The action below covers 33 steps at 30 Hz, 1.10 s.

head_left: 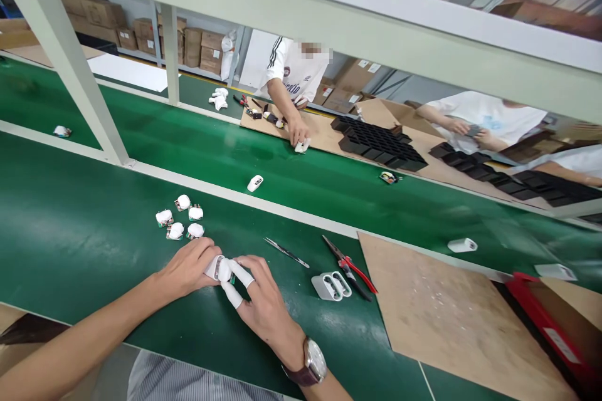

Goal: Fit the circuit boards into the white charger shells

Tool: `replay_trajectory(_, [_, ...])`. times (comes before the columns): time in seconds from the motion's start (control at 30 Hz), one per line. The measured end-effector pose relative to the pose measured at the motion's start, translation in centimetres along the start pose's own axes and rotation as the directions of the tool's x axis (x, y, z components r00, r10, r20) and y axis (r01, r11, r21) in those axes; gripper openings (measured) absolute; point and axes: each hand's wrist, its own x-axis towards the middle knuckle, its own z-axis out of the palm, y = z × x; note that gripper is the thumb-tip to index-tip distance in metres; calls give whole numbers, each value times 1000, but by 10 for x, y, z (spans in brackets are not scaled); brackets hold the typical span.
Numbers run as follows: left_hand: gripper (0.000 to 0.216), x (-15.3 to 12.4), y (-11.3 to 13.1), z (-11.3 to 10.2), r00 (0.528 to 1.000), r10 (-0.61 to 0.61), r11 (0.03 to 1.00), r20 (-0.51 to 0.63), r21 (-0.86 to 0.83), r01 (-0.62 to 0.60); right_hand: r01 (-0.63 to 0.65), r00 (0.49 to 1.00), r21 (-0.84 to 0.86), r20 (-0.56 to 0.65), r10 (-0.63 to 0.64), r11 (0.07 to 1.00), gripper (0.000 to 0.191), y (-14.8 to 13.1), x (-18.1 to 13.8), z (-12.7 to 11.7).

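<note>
My left hand (189, 267) is closed around a white plastic housing (213, 267), its open end turned to the right. With thumb and forefinger in white finger cots, my right hand (267, 304) pinches a small circuit board with a white rounded top (226, 270) at the mouth of that housing. How far the board sits inside cannot be made out. Beyond my left hand lie several similar white-topped circuit boards (175, 231). To the right, two white housings (324, 287) rest side by side, near metal tweezers (286, 252) and red-handled pliers (348, 265).
A wooden board (437, 301) covers the right of the bench, with a red bin (540, 326) beyond. A green conveyor (197, 150) carries a white housing (255, 183) and other parts. Across it, a co-worker's hand (297, 130) holds a white part near black trays (376, 144). Frame posts stand left.
</note>
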Motion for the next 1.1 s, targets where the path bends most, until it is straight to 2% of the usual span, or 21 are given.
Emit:
replay_trajectory(0.3, [41,-2,-1,2,998,25,999,60,27,-27,-33,995,-77,91,40,996,39,-2,2,3])
replay_trajectory(0.6, [44,-1,-1,6,997,16,1000,82,-7,-15,-4,984,-194,174,39,981,35,-8,4,-3])
replay_trajectory(0.73, [45,0,-1,4,997,8,999,72,-37,-5,15,977,-170,212,21,985,33,-9,12,-11])
replay_trajectory(0.93, [43,0,0,3,1000,26,999,13,-49,-25,23,979,-131,202,4,991,32,-7,13,-15])
replay_trajectory(1.1, [40,1,0,3,998,28,999,59,-44,-25,37,980,-134,200,-9,990,23,-6,12,-10])
